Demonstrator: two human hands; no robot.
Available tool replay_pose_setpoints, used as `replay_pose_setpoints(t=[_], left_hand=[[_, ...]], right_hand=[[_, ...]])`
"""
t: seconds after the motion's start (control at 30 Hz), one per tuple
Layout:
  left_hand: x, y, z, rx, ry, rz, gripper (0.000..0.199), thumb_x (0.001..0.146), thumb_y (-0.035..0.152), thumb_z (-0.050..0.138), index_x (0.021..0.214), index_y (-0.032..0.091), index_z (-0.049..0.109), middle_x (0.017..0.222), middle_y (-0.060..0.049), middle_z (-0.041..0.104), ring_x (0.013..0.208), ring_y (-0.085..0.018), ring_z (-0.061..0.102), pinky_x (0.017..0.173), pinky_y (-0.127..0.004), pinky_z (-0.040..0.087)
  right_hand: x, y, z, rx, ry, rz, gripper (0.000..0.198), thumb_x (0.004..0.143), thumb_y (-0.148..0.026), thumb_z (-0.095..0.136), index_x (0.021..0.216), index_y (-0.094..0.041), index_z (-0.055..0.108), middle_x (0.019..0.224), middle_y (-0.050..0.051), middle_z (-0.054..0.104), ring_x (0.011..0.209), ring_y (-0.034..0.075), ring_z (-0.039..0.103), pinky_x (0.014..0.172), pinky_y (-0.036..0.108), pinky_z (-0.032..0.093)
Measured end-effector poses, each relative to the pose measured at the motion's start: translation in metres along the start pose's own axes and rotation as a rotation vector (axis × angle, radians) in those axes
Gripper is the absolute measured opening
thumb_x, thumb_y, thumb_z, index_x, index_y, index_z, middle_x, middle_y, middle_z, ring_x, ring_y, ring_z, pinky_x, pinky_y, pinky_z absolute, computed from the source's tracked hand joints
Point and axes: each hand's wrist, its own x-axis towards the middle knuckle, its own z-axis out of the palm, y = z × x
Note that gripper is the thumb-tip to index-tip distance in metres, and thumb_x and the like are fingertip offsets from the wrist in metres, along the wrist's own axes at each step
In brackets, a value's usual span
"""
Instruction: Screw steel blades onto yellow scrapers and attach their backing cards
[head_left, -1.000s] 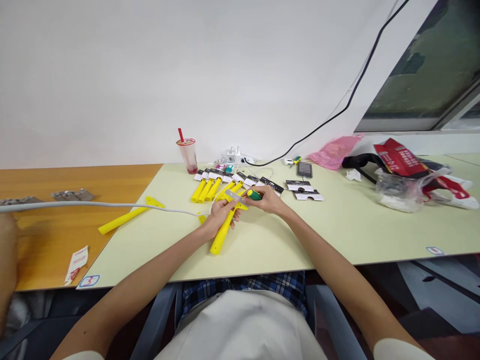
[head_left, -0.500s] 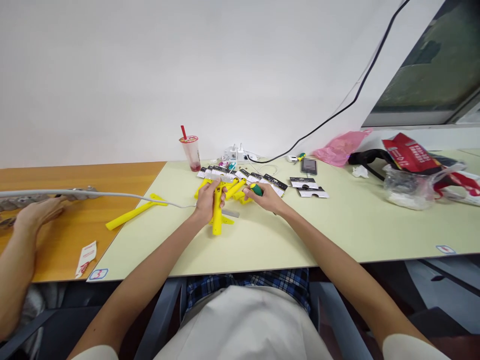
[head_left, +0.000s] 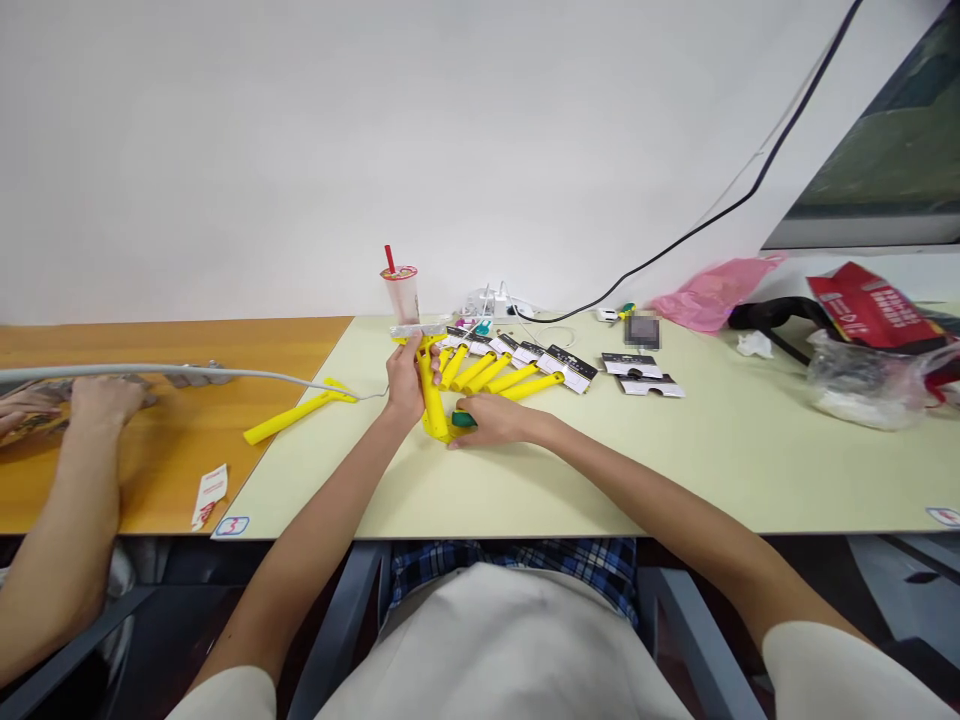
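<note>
My left hand [head_left: 407,385] is closed around the handle of a yellow scraper [head_left: 433,392], a T-shaped tool with a pale strip along its wide head at the far end. My right hand [head_left: 495,420] is closed on a green-handled tool [head_left: 463,419]; its working end is hidden. The right fingers are low over the table beside the lower end of the scraper, where more yellow plastic shows. Whether they touch it I cannot tell. Several more yellow scrapers [head_left: 510,380] lie in a row just beyond, with black-and-white cards at their far ends.
A drink cup [head_left: 403,295] with a red straw stands behind. One yellow scraper [head_left: 292,415] lies to the left, near a grey cable [head_left: 225,372]. Black-and-white cards [head_left: 641,375] and a pink bag [head_left: 712,293] lie right. A co-worker's arm [head_left: 90,470] reaches over the wooden table.
My right hand has moved left and nearer to me, down to the lower end of the scraper. The held scraper has risen and turned, showing its wide head. The view has shifted slightly.
</note>
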Motion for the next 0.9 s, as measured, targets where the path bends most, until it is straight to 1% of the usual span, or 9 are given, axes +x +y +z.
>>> replay_pose_setpoints(t=[0.1, 0.17, 0.23, 0.3, 0.53, 0.63, 0.73, 0.83, 0.9], left_hand=[[0.001, -0.002, -0.001, -0.001, 0.007, -0.012, 0.045, 0.087, 0.052, 0.09, 0.086, 0.017, 0.063, 0.075, 0.001, 0.066, 0.051, -0.007, 0.054, 0.04, -0.02, 0.039], [0.002, -0.005, -0.002, 0.004, 0.005, -0.022, 0.044, 0.088, 0.052, 0.09, 0.087, 0.017, 0.064, 0.076, 0.001, 0.066, 0.052, -0.007, 0.054, 0.04, -0.02, 0.039], [0.002, -0.008, -0.004, 0.007, 0.003, -0.028, 0.043, 0.088, 0.05, 0.09, 0.087, 0.017, 0.063, 0.077, 0.001, 0.066, 0.052, -0.007, 0.054, 0.04, -0.02, 0.039], [0.002, -0.01, -0.004, 0.011, -0.006, -0.033, 0.042, 0.087, 0.048, 0.091, 0.087, 0.018, 0.061, 0.077, 0.0, 0.067, 0.052, -0.007, 0.055, 0.041, -0.02, 0.04], [0.001, -0.017, -0.005, 0.052, -0.022, -0.059, 0.046, 0.083, 0.049, 0.093, 0.088, 0.018, 0.06, 0.077, 0.0, 0.067, 0.052, -0.007, 0.055, 0.04, -0.019, 0.039], [0.0, -0.018, -0.004, 0.06, -0.032, -0.064, 0.044, 0.084, 0.048, 0.092, 0.089, 0.018, 0.061, 0.076, 0.001, 0.066, 0.052, -0.007, 0.054, 0.04, -0.019, 0.039], [-0.001, -0.018, -0.002, 0.056, -0.039, -0.067, 0.043, 0.086, 0.048, 0.091, 0.089, 0.017, 0.062, 0.076, 0.001, 0.066, 0.051, -0.007, 0.053, 0.039, -0.019, 0.039], [-0.002, -0.016, -0.001, 0.057, -0.03, -0.072, 0.043, 0.087, 0.049, 0.091, 0.088, 0.017, 0.062, 0.078, 0.0, 0.068, 0.051, -0.007, 0.054, 0.038, -0.02, 0.039], [-0.002, -0.015, -0.001, 0.057, -0.022, -0.079, 0.043, 0.087, 0.049, 0.09, 0.087, 0.017, 0.061, 0.078, 0.0, 0.068, 0.051, -0.007, 0.054, 0.038, -0.02, 0.039]], right_hand=[[-0.001, 0.0, -0.004, -0.04, -0.042, -0.038, 0.041, 0.102, -0.056, 0.071, 0.111, -0.016, 0.07, 0.108, 0.014, 0.078, 0.093, 0.028, 0.071, 0.064, 0.031, 0.033], [-0.006, 0.001, -0.005, -0.089, -0.036, -0.077, 0.032, 0.106, -0.047, 0.067, 0.114, -0.016, 0.07, 0.107, 0.014, 0.079, 0.093, 0.027, 0.072, 0.066, 0.032, 0.033], [-0.012, 0.001, -0.004, -0.156, -0.014, -0.106, 0.023, 0.107, -0.034, 0.064, 0.118, -0.015, 0.07, 0.109, 0.015, 0.079, 0.095, 0.028, 0.072, 0.068, 0.032, 0.033], [-0.017, 0.002, -0.004, -0.197, 0.003, -0.117, 0.021, 0.106, -0.027, 0.064, 0.121, -0.014, 0.07, 0.114, 0.016, 0.079, 0.097, 0.027, 0.072, 0.069, 0.033, 0.033], [-0.025, 0.003, -0.009, -0.173, -0.046, -0.088, 0.023, 0.104, -0.029, 0.064, 0.121, -0.014, 0.071, 0.11, 0.016, 0.079, 0.092, 0.027, 0.071, 0.067, 0.033, 0.032], [-0.022, 0.003, -0.011, -0.143, -0.045, -0.061, 0.028, 0.107, -0.036, 0.062, 0.12, -0.013, 0.073, 0.107, 0.016, 0.079, 0.091, 0.026, 0.07, 0.07, 0.032, 0.035], [-0.015, 0.004, -0.011, -0.12, -0.059, -0.054, 0.032, 0.108, -0.041, 0.059, 0.113, -0.013, 0.074, 0.104, 0.015, 0.079, 0.087, 0.025, 0.068, 0.071, 0.032, 0.037], [-0.005, 0.009, -0.009, -0.12, -0.092, -0.072, 0.023, 0.104, -0.035, 0.063, 0.104, -0.015, 0.074, 0.1, 0.013, 0.077, 0.084, 0.024, 0.066, 0.068, 0.031, 0.035], [-0.002, 0.011, -0.008, -0.125, -0.1, -0.079, 0.022, 0.1, -0.037, 0.066, 0.098, -0.016, 0.072, 0.096, 0.013, 0.075, 0.083, 0.024, 0.064, 0.066, 0.031, 0.033]])
